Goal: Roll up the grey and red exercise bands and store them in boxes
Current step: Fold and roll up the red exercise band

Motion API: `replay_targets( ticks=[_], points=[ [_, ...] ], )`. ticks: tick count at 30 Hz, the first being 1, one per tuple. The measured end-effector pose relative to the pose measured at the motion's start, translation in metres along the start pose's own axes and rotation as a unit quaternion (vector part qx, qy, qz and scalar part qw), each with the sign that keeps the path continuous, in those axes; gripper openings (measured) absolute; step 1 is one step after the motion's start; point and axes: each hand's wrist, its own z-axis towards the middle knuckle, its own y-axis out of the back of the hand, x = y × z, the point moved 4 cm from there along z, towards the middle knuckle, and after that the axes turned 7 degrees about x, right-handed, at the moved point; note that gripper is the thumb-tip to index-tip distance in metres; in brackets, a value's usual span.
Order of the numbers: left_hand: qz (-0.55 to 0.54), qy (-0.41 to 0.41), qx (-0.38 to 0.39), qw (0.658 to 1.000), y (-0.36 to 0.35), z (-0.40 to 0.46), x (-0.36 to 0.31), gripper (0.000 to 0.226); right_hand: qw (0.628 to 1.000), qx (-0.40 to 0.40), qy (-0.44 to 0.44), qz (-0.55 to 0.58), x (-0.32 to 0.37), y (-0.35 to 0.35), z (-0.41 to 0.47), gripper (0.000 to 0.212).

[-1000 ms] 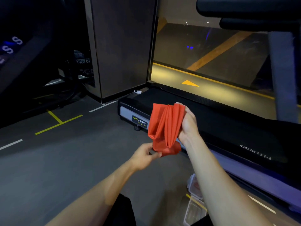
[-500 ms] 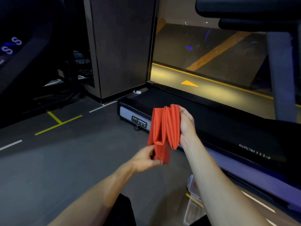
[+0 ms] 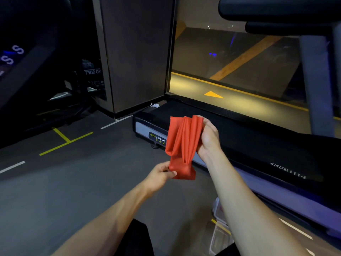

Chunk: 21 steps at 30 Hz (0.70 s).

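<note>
The red exercise band (image 3: 182, 143) hangs in folded loops in front of me, above the floor. My right hand (image 3: 208, 137) grips its upper folds from the right side. My left hand (image 3: 160, 175) pinches the rolled lower end of the band between thumb and fingers. Clear plastic boxes (image 3: 219, 237) stand on the floor beneath my right forearm, partly hidden by it. No grey band is in view.
A black treadmill (image 3: 249, 145) runs from the centre to the right, with its upright post (image 3: 317, 80) at far right. A dark pillar (image 3: 134, 52) stands behind. Grey floor (image 3: 55, 191) with white and yellow lines spreads to the left. More gym machines sit in the dark at far left.
The band's folds have spread a little wider under my right hand. Its lower end, rolled up, now hangs lower, and my left hand has moved down with it.
</note>
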Motion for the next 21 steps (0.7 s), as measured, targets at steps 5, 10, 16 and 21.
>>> replay_targets(
  ticks=[5,10,16,21],
  points=[
    [-0.166,0.02,-0.028,0.986,0.005,0.003,-0.001,0.038,1.0,-0.005,0.003,-0.009,-0.001,-0.001,0.004,0.026],
    [-0.188,0.013,0.007,0.982,0.004,0.002,-0.003,0.043,1.0,-0.014,-0.003,-0.011,-0.007,-0.001,0.007,0.023],
    [0.023,0.051,0.102,0.993,-0.02,-0.006,-0.003,0.01,0.999,-0.029,-0.024,-0.027,-0.016,0.002,0.016,0.017],
    [0.13,0.038,0.126,0.983,-0.017,-0.01,-0.001,0.006,0.999,-0.023,-0.032,-0.013,-0.015,0.003,0.012,0.016]
  ],
)
